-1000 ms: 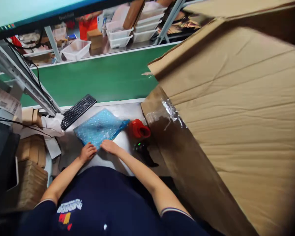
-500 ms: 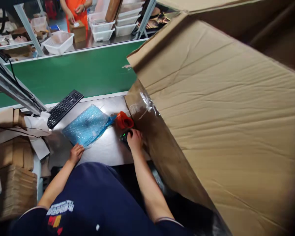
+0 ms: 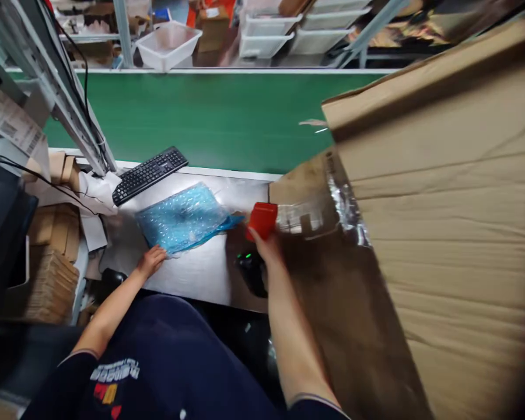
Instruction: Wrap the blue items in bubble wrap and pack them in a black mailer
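Note:
My left hand (image 3: pixel 152 261) lies with its fingers stretched out at the near left corner of a blue bubble-wrap package (image 3: pixel 181 219), touching its edge. My right hand (image 3: pixel 266 244) is closed around a red tape dispenser (image 3: pixel 263 218), blurred by motion; only its blocky red body shows. Just below and left of that hand, a black handheld device (image 3: pixel 252 274) with small green lights rests on the metal tabletop (image 3: pixel 201 268). The package's narrow blue end points toward the dispenser.
A large cardboard box (image 3: pixel 455 233) takes up the right side, its flap leaning outward. Behind the package lies a black keyboard (image 3: pixel 151 174). A green conveyor belt (image 3: pixel 192 116) runs along the back. Flattened cartons (image 3: pixel 52 280) are stacked at left; a white basket (image 3: pixel 168 44) stands beyond the belt.
My right hand has let go of the black device and taken hold of the red tape dispenser, which is now lifted. My left hand stays at the package. The camera view has turned left.

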Available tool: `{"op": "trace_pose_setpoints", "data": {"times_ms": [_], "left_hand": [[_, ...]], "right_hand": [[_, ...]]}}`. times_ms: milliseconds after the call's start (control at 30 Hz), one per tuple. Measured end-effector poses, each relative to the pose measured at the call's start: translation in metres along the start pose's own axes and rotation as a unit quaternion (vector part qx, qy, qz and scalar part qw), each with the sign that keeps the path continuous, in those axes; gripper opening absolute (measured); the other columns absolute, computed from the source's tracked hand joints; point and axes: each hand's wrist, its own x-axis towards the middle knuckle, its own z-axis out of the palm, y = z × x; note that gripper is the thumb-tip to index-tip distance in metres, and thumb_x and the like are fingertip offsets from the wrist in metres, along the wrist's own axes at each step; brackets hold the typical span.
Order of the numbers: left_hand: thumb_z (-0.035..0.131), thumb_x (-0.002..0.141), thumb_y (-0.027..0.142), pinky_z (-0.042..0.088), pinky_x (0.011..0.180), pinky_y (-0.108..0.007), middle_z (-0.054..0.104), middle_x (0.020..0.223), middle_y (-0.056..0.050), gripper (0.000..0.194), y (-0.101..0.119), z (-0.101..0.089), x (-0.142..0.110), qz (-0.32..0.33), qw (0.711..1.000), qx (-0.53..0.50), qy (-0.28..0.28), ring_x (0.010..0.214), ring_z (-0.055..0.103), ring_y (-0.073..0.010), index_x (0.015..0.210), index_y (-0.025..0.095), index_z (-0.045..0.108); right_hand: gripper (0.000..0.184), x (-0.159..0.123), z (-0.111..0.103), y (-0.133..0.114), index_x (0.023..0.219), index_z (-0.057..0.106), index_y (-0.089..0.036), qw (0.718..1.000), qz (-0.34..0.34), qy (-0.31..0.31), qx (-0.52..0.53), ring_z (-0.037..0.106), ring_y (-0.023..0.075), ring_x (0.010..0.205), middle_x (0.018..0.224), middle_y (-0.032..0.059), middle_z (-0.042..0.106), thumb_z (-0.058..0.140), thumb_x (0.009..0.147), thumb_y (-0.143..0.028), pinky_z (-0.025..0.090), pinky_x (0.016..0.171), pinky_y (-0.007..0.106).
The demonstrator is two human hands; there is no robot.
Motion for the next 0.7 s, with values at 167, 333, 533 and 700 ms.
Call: {"op": "trace_pose_setpoints", "data": {"times_ms": [167, 333, 533, 700], "left_hand": [[0.055, 0.101, 0.028, 0.056, 0.11, -0.046, 0.079, 0.101, -0.009, 0.022, -0.001, 0.001, -0.003, -0.062, 0.997, -0.045, -0.029, 0.103, 0.074, -0.0215, 0.104, 0.021, 0.076], [0.055, 0.099, 0.027, 0.059, 0.101, -0.05, 0.074, 0.11, -0.012, 0.023, -0.001, 0.004, -0.003, -0.089, 0.994, -0.058, -0.021, 0.109, 0.07, -0.0257, 0.091, 0.02, 0.076], [0.063, 0.094, 0.027, 0.05, 0.113, -0.055, 0.074, 0.109, -0.012, 0.018, 0.009, -0.014, -0.015, -0.04, 0.998, -0.038, -0.04, 0.124, 0.065, -0.0299, 0.105, 0.02, 0.076], [0.055, 0.099, 0.021, 0.043, 0.12, -0.053, 0.07, 0.132, -0.013, 0.027, 0.007, -0.04, 0.0, -0.109, 0.994, 0.009, -0.01, 0.137, 0.057, -0.0275, 0.119, 0.02, 0.073]], "right_hand": [[0.058, -0.121, 0.045, -0.007, 0.101, 0.072, -0.017, 0.912, -0.011, -0.226, 0.341, 0.068, 0.0249, 0.06, 0.075, 0.009, 0.075, 0.075, 0.071, -0.068, 0.06, 0.063, 0.04], [0.048, -0.164, 0.118, -0.056, 0.077, 0.065, -0.019, 0.892, 0.038, -0.33, 0.306, 0.063, 0.0216, 0.052, 0.059, 0.0046, 0.067, 0.071, 0.072, -0.067, 0.054, 0.052, 0.034], [0.033, -0.149, 0.143, -0.069, 0.076, 0.064, -0.02, 0.901, 0.041, -0.326, 0.282, 0.061, 0.0209, 0.049, 0.058, 0.0042, 0.065, 0.07, 0.073, -0.052, 0.052, 0.051, 0.034], [0.029, -0.153, 0.15, -0.066, 0.074, 0.063, -0.019, 0.903, 0.051, -0.336, 0.261, 0.06, 0.0198, 0.047, 0.056, 0.0039, 0.064, 0.068, 0.074, -0.047, 0.052, 0.049, 0.033]]}}
